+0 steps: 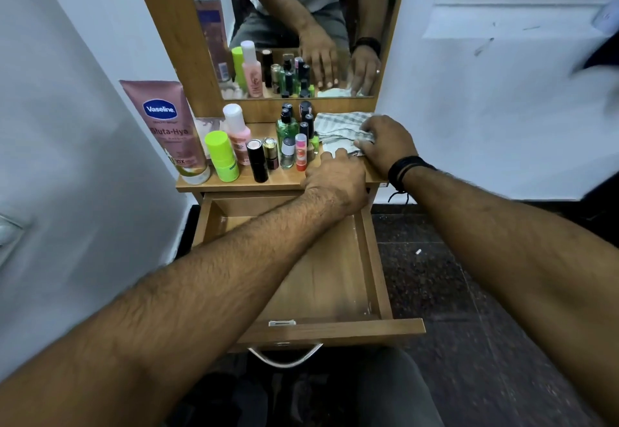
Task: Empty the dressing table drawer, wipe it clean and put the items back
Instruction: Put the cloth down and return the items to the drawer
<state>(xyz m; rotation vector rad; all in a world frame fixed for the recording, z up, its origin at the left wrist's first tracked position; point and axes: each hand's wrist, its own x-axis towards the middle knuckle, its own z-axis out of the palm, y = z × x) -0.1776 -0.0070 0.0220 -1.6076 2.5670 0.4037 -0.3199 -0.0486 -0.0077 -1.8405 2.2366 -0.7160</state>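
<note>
The wooden drawer (371, 259) is pulled fully out below the dressing table top (234, 184) and nothing shows inside it. A grey-and-white checked cloth (338, 125) lies on the right of the top, and my right hand (385, 148) rests on it, fingers curled over its near edge. My left hand (335, 182) lies palm down on the top's front edge, just left of the cloth, holding nothing. Cosmetics crowd the left of the top: a pink Vaseline tube (170, 128), a lime-green bottle (221, 155), a pink bottle (236, 132), a black lipstick (257, 160) and several small bottles (289, 132).
A mirror (301, 24) in a wooden frame rises behind the table top and reflects my arms and the bottles. White walls close in on both sides. The floor (469, 292) to the right is dark speckled stone. The drawer's metal handle (284, 358) hangs toward my knees.
</note>
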